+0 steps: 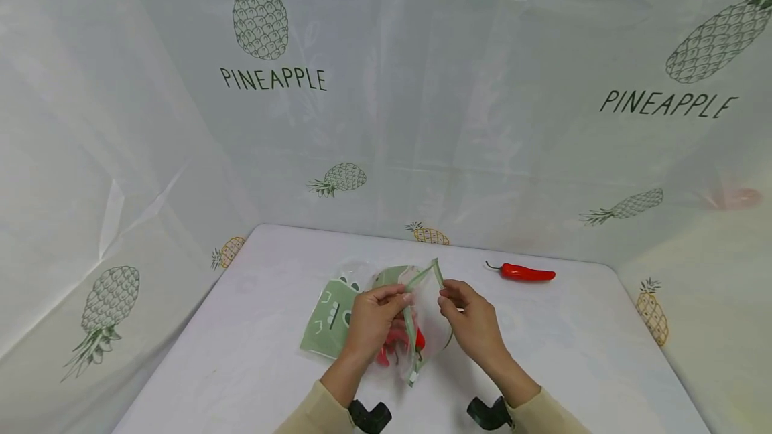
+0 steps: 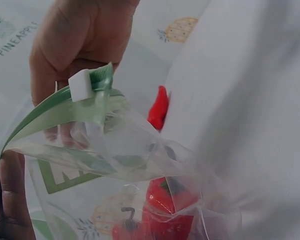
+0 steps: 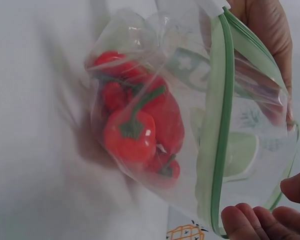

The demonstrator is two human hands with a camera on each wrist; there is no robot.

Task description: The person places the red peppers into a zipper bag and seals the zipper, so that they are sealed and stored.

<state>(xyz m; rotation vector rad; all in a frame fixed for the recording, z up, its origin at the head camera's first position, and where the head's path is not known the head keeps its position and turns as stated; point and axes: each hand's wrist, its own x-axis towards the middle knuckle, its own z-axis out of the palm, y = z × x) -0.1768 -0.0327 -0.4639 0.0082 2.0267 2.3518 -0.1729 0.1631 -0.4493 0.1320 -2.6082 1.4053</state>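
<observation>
Between my hands hangs a clear slider zip bag (image 1: 427,343) with a green-edged mouth, spread apart. Red peppers (image 3: 132,132) with green stems lie in its lower part, showing through the plastic. My left hand (image 1: 372,320) pinches the mouth's left rim with thumb and fingers. At the opposite rim, my right hand (image 1: 476,327) holds the edge near its fingertips. A white slider (image 2: 80,85) sits at one end of the zip. Beside my left hand lies a green packet (image 1: 326,320) with a cartoon face, partly hidden by that hand.
A single long red chili pepper (image 1: 525,273) lies on the white tabletop (image 1: 573,353) toward the back right. Pale curtains (image 1: 452,86) printed with pineapples stand behind and at the sides of the table. Black wrist devices (image 1: 490,414) show at both sleeves.
</observation>
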